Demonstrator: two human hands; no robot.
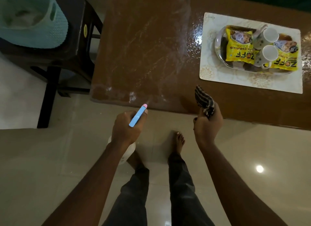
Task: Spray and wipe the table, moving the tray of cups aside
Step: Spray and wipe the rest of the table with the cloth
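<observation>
Our left hand (126, 126) gripped the sprayer (137, 118) near the table (143, 49) edge, our right hand (207, 126) clutched the cloth (204, 101); the tray (218, 43) sat far right. We judged a low, even mist best

A mat (249, 84) lies on the right part of the tabletop (143, 49); on it sits a tray (218, 46) holding two cups (270, 35) and two packets (239, 47). Left of the tabletop stands a stool (74, 40) with a basket (33, 23) on it. At the near edge, a bottle (137, 117) is left of a cloth (204, 101).
</observation>
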